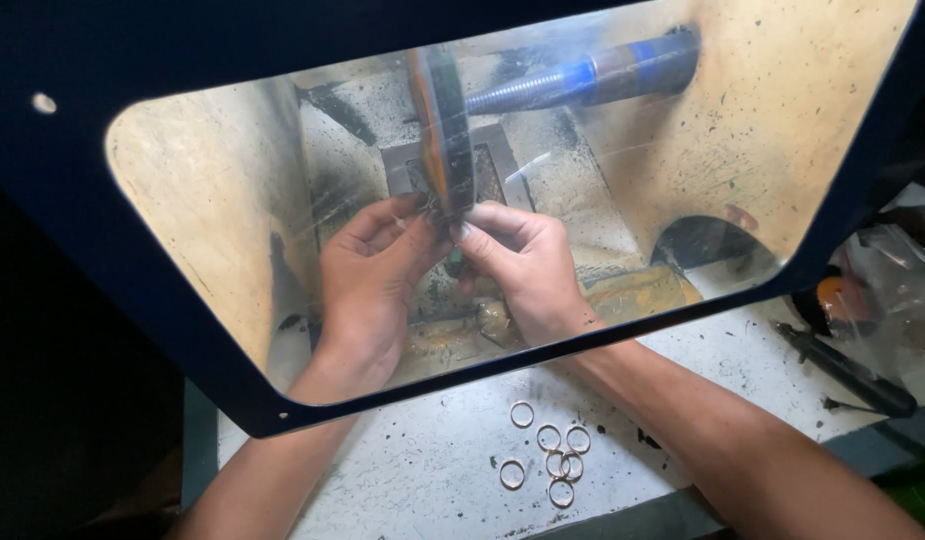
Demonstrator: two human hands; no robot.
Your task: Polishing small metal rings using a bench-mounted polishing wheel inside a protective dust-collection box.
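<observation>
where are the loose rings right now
In the head view the small rings lie in a loose cluster on the white bench top, low and centre, just outside the clear shield and between the person's two forearms.

Polishing wheel (445, 130): dark, almost black, with an orange band along one edge. Spindle (583, 75) behind it: grey thread, bright blue band, then brownish sleeve. Shield frame (133, 60): deep navy around a clear pane. Chamber walls (213, 190): pale tan, speckled black. Desk (433, 470): white, dirtied with black flecks and smears. Rings (553, 455) near the desk's front edge: pale gold-silver. Tool (848, 370) at the desk's right edge: black. Orange object (833, 295) just beyond it, under clear plastic.
</observation>
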